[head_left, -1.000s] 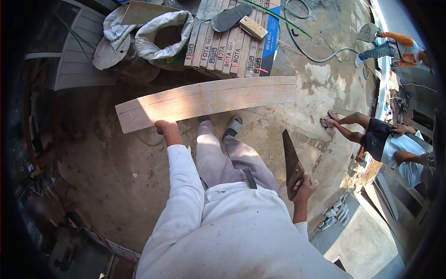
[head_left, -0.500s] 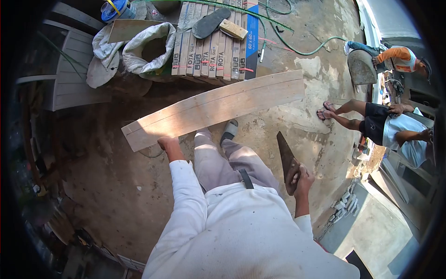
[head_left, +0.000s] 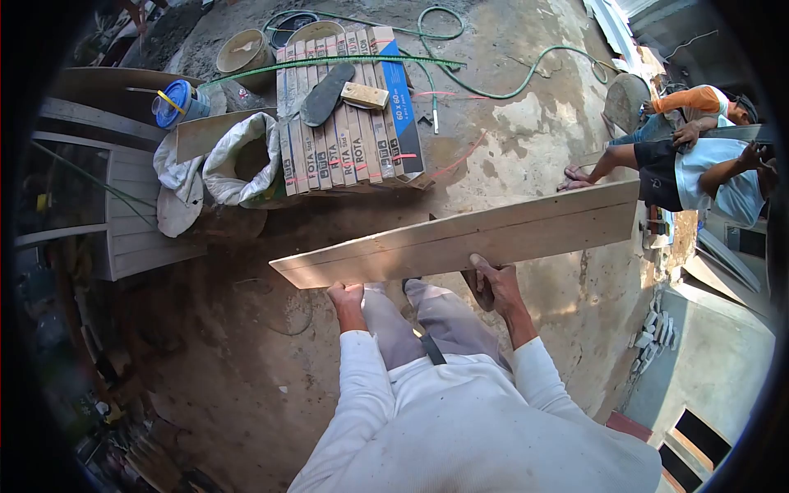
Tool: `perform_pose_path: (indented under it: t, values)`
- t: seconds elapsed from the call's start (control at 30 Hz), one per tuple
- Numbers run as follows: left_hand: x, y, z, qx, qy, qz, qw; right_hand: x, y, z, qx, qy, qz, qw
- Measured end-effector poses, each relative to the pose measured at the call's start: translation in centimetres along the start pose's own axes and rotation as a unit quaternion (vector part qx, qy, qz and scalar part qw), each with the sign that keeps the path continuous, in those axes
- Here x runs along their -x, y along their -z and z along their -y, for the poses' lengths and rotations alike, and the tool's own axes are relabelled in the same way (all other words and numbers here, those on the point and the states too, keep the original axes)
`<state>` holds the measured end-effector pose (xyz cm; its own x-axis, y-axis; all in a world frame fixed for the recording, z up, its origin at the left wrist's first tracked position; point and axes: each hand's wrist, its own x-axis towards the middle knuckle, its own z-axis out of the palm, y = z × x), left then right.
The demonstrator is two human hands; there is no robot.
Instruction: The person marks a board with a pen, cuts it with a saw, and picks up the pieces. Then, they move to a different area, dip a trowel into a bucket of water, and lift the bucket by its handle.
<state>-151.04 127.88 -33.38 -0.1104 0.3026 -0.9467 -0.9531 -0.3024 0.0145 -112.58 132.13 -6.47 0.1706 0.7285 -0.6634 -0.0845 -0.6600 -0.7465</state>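
A long plywood board (head_left: pixel 460 238) with a dark pencil line along it spans the middle of the head view, tilted up to the right. My left hand (head_left: pixel 347 304) is closed on its near edge, close to the left end. My right hand (head_left: pixel 499 289) is closed around the handle of a hand saw (head_left: pixel 477 294), and its thumb presses on the board's near edge. Most of the saw blade is hidden under the board; a dark tip shows past the far edge.
Tile boxes (head_left: pixel 345 156) stand ahead, with a sandal sole (head_left: pixel 327 94) and a wood block (head_left: pixel 365 95) on top. A white sack (head_left: pixel 244 160) and a blue bucket (head_left: pixel 179 105) are at left. A green hose (head_left: pixel 526 89) crosses the floor. Two people (head_left: pixel 699 164) are at right.
My right hand has brought the saw from the right side to the board, and its thumb now rests on it. The board has shifted right and lower in view, my left hand still on it.
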Motion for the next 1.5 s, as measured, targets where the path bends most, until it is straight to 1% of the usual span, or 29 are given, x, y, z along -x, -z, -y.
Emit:
perform_pose_path:
  t: [0.07,0.1,0.17,0.2,0.23,0.27,0.3,0.37,0.4,0.43,0.5,0.53,0.57,0.63,0.67,0.73,0.77,0.83,0.93,0.97,1.03,1.07,1.17,1.23,1.3,1.33,1.43,1.47,1.5]
  values:
    - [3.8,-2.4,3.4,-0.093,-0.012,0.002,0.996,2.0,-0.5,2.1,-0.031,0.046,-0.008,0.998]
    - [5.5,-3.4,4.9,-0.136,-0.018,0.003,0.991,2.8,-0.1,3.0,-0.022,0.046,-0.006,0.999]
    - [-1.0,-0.5,5.2,-0.280,-0.015,-0.087,0.956,3.9,0.8,4.3,-0.001,0.048,-0.023,0.999]
    - [1.5,-2.2,6.5,-0.423,-0.021,-0.126,0.897,4.0,1.0,4.8,0.009,0.051,-0.039,0.998]
    - [4.7,-4.2,8.4,-0.554,-0.032,-0.165,0.816,3.9,1.1,5.3,0.017,0.056,-0.052,0.997]
    - [5.3,-4.3,9.3,-0.647,-0.157,-0.076,0.742,3.9,1.9,6.0,0.036,0.053,-0.047,0.997]
    - [5.9,-4.4,10.0,-0.717,-0.277,0.008,0.640,3.8,2.7,6.8,0.056,0.049,-0.041,0.996]
    - [12.7,-10.1,12.3,-0.717,-0.296,0.160,0.611,4.1,3.6,8.1,0.087,0.069,-0.049,0.993]
    - [14.0,-11.8,13.7,-0.681,-0.268,0.267,0.626,4.4,3.9,8.8,0.104,0.075,-0.056,0.990]
    - [15.3,-13.6,15.1,-0.638,-0.235,0.371,0.632,4.5,4.2,9.6,0.137,0.110,-0.047,0.983]
    - [26.1,-19.8,17.6,-0.662,-0.217,0.446,0.561,4.8,4.6,11.9,0.202,0.183,-0.036,0.961]
    - [28.3,-21.5,18.6,-0.670,-0.220,0.483,0.518,5.8,4.2,14.4,0.219,0.141,-0.003,0.965]
    - [29.8,-22.7,19.6,-0.678,-0.221,0.518,0.473,5.7,4.1,14.6,0.211,0.169,0.016,0.963]
    - [31.9,-24.1,22.1,-0.634,-0.209,0.584,0.463,5.5,4.2,15.0,0.196,0.224,0.050,0.953]
    - [32.4,-24.5,22.6,-0.611,-0.201,0.615,0.456,5.5,4.1,15.6,0.222,0.218,0.081,0.947]
    - [32.7,-25.1,22.5,-0.656,-0.119,0.578,0.471,5.7,3.7,17.4,0.274,0.205,0.141,0.929]
    - [32.8,-25.2,22.5,-0.675,-0.076,0.557,0.477,5.6,3.5,17.7,0.299,0.200,0.134,0.923]
    - [30.4,-23.6,22.3,-0.630,-0.056,0.559,0.537,5.2,3.4,18.0,0.350,0.189,0.121,0.910]
    - [27.1,-22.1,20.1,-0.552,-0.096,0.513,0.651,4.8,3.9,16.8,0.332,0.142,0.108,0.926]
    - [26.5,-21.7,18.6,-0.523,-0.117,0.486,0.690,4.8,4.0,16.6,0.330,0.162,0.089,0.926]
    - [25.3,-21.8,15.1,-0.443,-0.235,0.437,0.747,5.5,4.7,16.1,0.332,0.185,0.045,0.924]
    - [24.7,-21.6,12.8,-0.402,-0.221,0.395,0.796,5.5,5.3,15.5,0.333,0.154,0.014,0.930]
    - [20.4,-19.2,5.1,-0.329,-0.246,0.319,0.854,5.3,7.0,12.8,0.331,0.191,-0.025,0.924]
    - [16.7,-16.4,0.7,-0.284,-0.256,0.302,0.873,5.1,7.4,11.2,0.326,0.177,-0.058,0.927]
    - [13.8,-14.5,-1.4,-0.249,-0.287,0.222,0.898,4.7,7.5,9.9,0.331,0.186,-0.084,0.921]
    - [12.7,-13.8,-2.0,-0.230,-0.302,0.180,0.908,4.7,7.3,9.9,0.325,0.177,-0.094,0.924]
    - [9.3,-13.0,-2.9,-0.215,-0.277,0.131,0.927,4.6,6.1,10.8,0.300,0.168,-0.123,0.931]
    - [7.3,-12.8,-3.0,-0.188,-0.296,0.127,0.928,4.9,5.6,11.6,0.284,0.173,-0.133,0.934]
    - [5.3,-12.7,-3.4,-0.171,-0.282,0.132,0.935,4.9,5.0,12.2,0.266,0.181,-0.141,0.936]
